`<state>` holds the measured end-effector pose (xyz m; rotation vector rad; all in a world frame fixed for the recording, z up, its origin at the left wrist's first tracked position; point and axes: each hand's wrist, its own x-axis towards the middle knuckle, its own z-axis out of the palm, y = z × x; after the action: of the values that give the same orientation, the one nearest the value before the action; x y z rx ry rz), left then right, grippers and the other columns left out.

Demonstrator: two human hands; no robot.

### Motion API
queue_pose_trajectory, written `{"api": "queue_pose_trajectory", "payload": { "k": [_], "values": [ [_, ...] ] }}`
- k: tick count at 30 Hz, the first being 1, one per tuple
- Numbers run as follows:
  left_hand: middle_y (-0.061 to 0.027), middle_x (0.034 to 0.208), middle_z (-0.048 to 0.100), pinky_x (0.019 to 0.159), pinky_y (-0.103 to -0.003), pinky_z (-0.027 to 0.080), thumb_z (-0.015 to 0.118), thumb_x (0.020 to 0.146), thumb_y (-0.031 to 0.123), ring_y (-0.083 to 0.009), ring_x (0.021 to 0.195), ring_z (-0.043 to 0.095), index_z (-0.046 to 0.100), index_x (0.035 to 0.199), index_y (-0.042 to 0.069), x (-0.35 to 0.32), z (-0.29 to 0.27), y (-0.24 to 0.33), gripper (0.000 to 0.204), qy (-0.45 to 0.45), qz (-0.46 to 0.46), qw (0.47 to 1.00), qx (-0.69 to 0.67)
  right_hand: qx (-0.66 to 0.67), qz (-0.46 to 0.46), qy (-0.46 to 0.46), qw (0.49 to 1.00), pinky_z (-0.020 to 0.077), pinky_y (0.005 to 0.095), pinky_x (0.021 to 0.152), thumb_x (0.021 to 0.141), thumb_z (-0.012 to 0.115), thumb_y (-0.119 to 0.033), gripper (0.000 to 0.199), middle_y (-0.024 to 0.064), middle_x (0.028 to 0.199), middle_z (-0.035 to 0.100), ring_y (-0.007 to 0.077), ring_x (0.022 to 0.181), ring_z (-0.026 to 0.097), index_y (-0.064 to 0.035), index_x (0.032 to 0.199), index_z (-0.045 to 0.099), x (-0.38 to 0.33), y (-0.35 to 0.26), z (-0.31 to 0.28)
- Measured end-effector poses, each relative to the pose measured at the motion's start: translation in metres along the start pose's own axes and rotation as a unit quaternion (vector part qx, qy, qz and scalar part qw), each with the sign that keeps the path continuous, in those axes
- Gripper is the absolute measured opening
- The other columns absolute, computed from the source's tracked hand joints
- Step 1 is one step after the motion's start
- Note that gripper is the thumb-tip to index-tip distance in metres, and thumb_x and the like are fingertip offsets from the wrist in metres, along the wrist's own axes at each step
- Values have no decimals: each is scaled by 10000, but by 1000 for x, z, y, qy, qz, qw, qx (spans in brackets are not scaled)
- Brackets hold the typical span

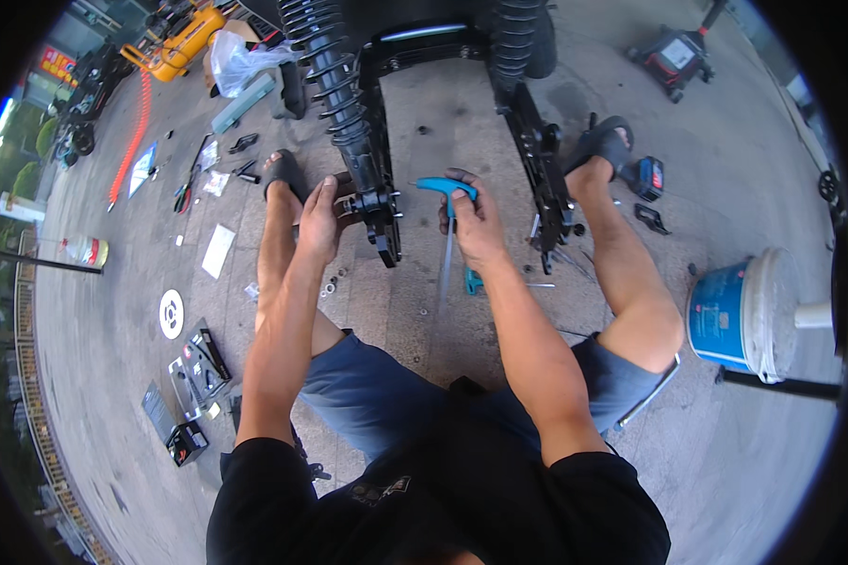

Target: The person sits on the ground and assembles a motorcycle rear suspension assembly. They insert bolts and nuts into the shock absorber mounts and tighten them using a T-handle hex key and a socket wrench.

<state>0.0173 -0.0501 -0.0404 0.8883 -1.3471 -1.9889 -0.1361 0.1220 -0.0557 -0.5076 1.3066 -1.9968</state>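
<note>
My right hand (471,226) is closed around the blue handle of a T-handle hex key (433,184). The key's shaft points down, blurred, and its short tip faces the left fork leg. My left hand (320,221) grips the outer side of the bracket (377,205) at the bottom of that leg; some of its fingers are hidden behind the metal. Above the bracket rises a black coil-spring shock (334,89). A second leg (542,179) hangs to the right, touched by neither hand. On the ground below my right hand lies another teal-handled tool (473,280).
Several washers (330,285) and small parts lie between my feet. To the right stand a blue bucket (721,315), a cordless tool battery (648,179) and a floor jack (676,58). On the left are a yellow compressor (187,45), a red coiled hose (134,141) and opened boxes (203,363).
</note>
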Motion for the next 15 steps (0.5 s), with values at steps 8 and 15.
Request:
{"api": "queue_pose_trajectory", "payload": {
  "k": [8, 15],
  "values": [
    [-102, 1377, 428, 1036, -386, 317, 394, 904, 650, -235, 1246, 405, 319, 1412, 2, -8, 12, -9, 826, -98, 103, 989, 43, 119, 30, -83, 989, 384, 224, 485, 950, 478, -107, 173, 47, 760, 547, 100, 598, 492, -33, 1100, 524, 21, 2, -14],
    [-120, 1371, 427, 1064, -345, 276, 400, 897, 654, -216, 1268, 391, 282, 1421, -24, -3, 10, -16, 865, -120, 156, 973, 122, 29, -35, -127, 991, 423, 229, 599, 959, 477, -141, 188, 39, 817, 574, 95, 667, 511, -37, 1107, 528, 29, 8, -15]
  ]
}}
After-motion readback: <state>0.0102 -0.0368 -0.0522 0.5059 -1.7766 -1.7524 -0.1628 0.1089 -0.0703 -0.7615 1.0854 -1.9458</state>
